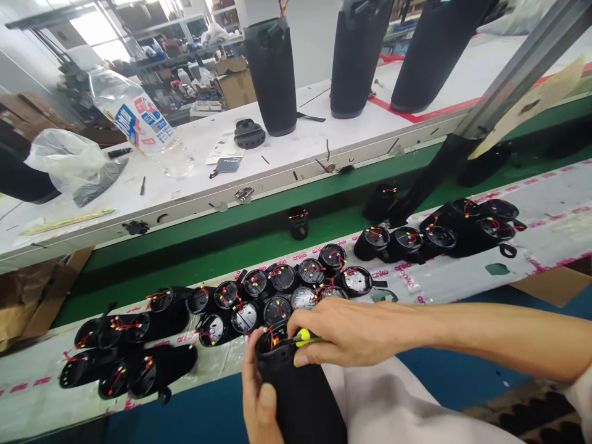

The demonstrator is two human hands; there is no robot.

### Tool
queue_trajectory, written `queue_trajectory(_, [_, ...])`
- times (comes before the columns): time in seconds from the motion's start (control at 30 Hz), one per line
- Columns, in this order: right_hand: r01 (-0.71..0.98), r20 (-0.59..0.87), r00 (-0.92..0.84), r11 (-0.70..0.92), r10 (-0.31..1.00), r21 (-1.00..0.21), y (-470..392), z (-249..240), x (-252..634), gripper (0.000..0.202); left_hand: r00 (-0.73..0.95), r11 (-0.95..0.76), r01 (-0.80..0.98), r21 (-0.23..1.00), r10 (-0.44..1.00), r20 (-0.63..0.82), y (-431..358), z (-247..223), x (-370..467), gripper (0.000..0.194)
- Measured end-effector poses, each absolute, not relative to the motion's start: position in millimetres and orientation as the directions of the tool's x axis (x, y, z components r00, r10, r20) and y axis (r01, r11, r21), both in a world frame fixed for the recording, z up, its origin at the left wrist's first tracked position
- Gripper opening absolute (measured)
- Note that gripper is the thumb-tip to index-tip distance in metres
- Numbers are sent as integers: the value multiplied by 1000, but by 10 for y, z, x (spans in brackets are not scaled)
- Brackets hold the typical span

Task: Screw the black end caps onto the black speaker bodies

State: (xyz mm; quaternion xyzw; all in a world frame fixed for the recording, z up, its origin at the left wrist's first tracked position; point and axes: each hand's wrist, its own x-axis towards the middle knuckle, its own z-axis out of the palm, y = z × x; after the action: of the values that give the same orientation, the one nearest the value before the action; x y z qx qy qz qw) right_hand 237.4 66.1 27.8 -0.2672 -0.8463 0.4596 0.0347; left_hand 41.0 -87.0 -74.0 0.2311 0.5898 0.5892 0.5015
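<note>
Left hand (261,413) curled round 1 black fabric-covered cylinder (308,398), tilted over pale-clothed lap (398,401). Right fingers (305,356) pinched on yellow-green-handled tool (304,335), at cylinder's open end. Risk: tool slip, from loose steadying, may nick red wires (276,340).

Cluttered shelves (176,22), a bright patch (99,24) that is probably a window, pale wall (314,58), white workbench (296,146), blue floor (448,385)

1. Black cylinder (308,398): matte-sided, tilted, at the bottom centre of the frame, its open end uppermost, with red and yellow wires (276,340) showing inside.
2. Yellow-green-handled tool (303,335): at the cylinder's open end, pointing left, partly hidden.
</note>
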Motion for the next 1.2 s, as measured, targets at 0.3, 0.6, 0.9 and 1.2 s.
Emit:
queue_trajectory(0.3, [445,-41,-856,696,515,-563,501,274,2297,35,-484,397,10,918,805,-343,-885,-599,424,90])
queue_trajectory(0.6, [282,71,-952,944,297,-171,457,132,2410,12,-497,348,50,936,822,-280,-832,-475,437,98])
queue_trajectory(0.9, [233,89,-967,970,238,-66,470,144,2472,12,-484,374,170,911,838,-254,-817,-376,484,89])
queue_trajectory(1.2, [213,-21,-977,977,212,-27,461,320,2384,13,-523,394,219,893,819,-234,-819,-387,537,86])
